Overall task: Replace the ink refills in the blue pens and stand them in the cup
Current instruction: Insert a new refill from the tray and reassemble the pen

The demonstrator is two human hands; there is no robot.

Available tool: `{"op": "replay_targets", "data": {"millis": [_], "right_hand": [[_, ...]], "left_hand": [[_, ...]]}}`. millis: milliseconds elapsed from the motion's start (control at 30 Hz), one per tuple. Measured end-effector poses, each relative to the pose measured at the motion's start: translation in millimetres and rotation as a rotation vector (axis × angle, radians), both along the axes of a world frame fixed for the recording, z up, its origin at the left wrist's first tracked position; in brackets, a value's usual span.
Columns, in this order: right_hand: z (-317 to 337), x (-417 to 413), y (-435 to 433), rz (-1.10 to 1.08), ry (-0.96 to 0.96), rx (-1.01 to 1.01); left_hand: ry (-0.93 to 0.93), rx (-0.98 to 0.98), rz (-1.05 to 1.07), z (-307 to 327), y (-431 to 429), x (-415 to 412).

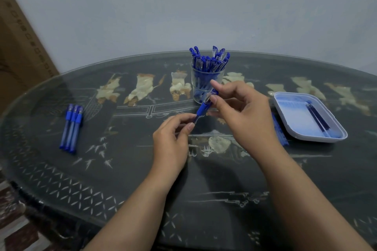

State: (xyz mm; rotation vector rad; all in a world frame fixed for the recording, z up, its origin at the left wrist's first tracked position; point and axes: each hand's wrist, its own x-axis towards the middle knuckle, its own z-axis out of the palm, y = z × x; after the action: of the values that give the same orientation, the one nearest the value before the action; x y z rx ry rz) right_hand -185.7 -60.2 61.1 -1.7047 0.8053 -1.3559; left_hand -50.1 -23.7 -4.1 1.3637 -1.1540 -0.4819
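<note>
I hold one blue pen [203, 108] slanted in the air in front of the clear cup [206, 85]. My right hand [240, 111] pinches its upper barrel between thumb and forefinger. My left hand [173, 136] pinches the lower tip end. The cup stands at the table's far middle, packed with several capped blue pens. Three more blue pens [71, 128] lie side by side at the left. A white tray [295, 128] at the right holds a few dark blue refills [317, 117]. More blue refills [279, 130] lie on the table beside the tray, partly hidden by my right hand.
The dark oval glass-topped table [142, 179] has pale inlaid figures and curves away at the left and front edges. A grey wall stands behind it. A brown cardboard box [18, 46] leans at the far left.
</note>
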Motion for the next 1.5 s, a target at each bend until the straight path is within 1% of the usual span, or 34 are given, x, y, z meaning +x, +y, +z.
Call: {"op": "replay_targets", "data": {"millis": [200, 400, 533, 633, 733, 800, 900, 967, 1033, 1100, 1133, 1167, 1267, 1433, 1500], "right_hand": [[-1.4, 6.0, 2.5, -0.01, 0.005, -0.013], [-6.5, 5.8, 0.9, -0.022, -0.059, 0.034], [-9.7, 4.9, -2.7, -0.044, -0.075, 0.05], [-12.1, 3.1, -3.3, -0.064, -0.041, 0.049], [0.4, 1.8, -7.4, -0.111, -0.022, 0.012], [22.7, -2.2, -14.6, -0.155, -0.053, -0.031], [65.0, -13.7, -33.9, -0.266, -0.161, -0.107], [85.6, -19.6, -49.8, -0.367, -0.196, -0.181], [94.9, -21.4, -64.5, -0.456, -0.189, -0.22], [94.4, -19.9, -76.9, -0.518, -0.16, -0.232], [91.5, -18.3, -82.1, -0.537, -0.131, -0.238], [87.5, -16.1, -86.6, -0.549, -0.089, -0.244], [74.1, -8.9, -96.3, -0.527, 0.056, -0.233], [59.8, -1.9, -103.6, -0.485, 0.147, -0.132], [53.8, -0.6, -107.2, -0.482, 0.223, -0.105]], "left_hand": [[0.007, -0.005, 0.009, 2.0, 2.3, 0.8], [0.045, 0.0, 0.003, 5.6, 6.8, -1.8], [0.017, -0.022, -0.006, 5.2, 6.2, -2.3], [0.006, -0.041, -0.022, 4.1, 6.0, -2.9], [0.002, -0.078, -0.036, 3.8, 4.4, -0.8], [-0.064, -0.112, -0.035, 6.7, 3.9, 4.6], [-0.322, -0.079, 0.052, 12.1, 6.2, 28.1], [-0.511, 0.008, 0.164, 9.1, 9.3, 52.1], [-0.662, 0.179, 0.226, 3.0, 13.1, 70.6], [-0.718, 0.408, 0.214, -0.4, 16.0, 76.5], [-0.752, 0.482, 0.204, -2.0, 16.2, 76.2], [-0.788, 0.507, 0.197, -3.6, 15.8, 75.7], [-0.81, 0.478, 0.199, -3.8, 15.2, 74.5], [-0.809, 0.479, 0.206, -4.0, 15.1, 74.7], [-0.816, 0.49, 0.202, -3.5, 14.9, 74.2]]}}
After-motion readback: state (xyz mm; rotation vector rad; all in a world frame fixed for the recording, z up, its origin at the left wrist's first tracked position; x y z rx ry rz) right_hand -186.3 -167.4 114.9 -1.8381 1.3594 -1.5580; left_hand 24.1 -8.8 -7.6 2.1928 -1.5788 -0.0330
